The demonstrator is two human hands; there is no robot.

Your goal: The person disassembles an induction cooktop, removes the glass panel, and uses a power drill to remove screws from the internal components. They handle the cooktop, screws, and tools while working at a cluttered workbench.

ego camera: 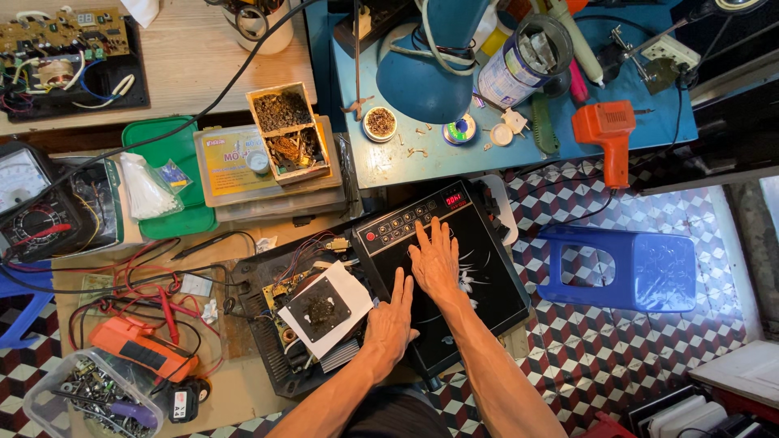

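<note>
A black induction cooktop panel [479, 276] with a red lit display and rows of round buttons lies tilted over its opened base [280, 341]. My right hand [436, 261] rests flat on the glass, fingers spread, fingertips just below the button rows. My left hand [391, 318] lies flat beside it at the panel's left edge, fingers together pointing up. Inside the opened base a white square sheet under a dark plate [323, 310] and coloured wires show. Neither hand holds anything.
An orange clamp meter [139, 350] with red leads and a clear tub of screws [89, 397] sit at the lower left. An analog meter [20, 182], green tray [166, 174], parts boxes [280, 134], blue lamp [430, 77], orange soldering gun [608, 134] and blue stool [621, 268] surround the work.
</note>
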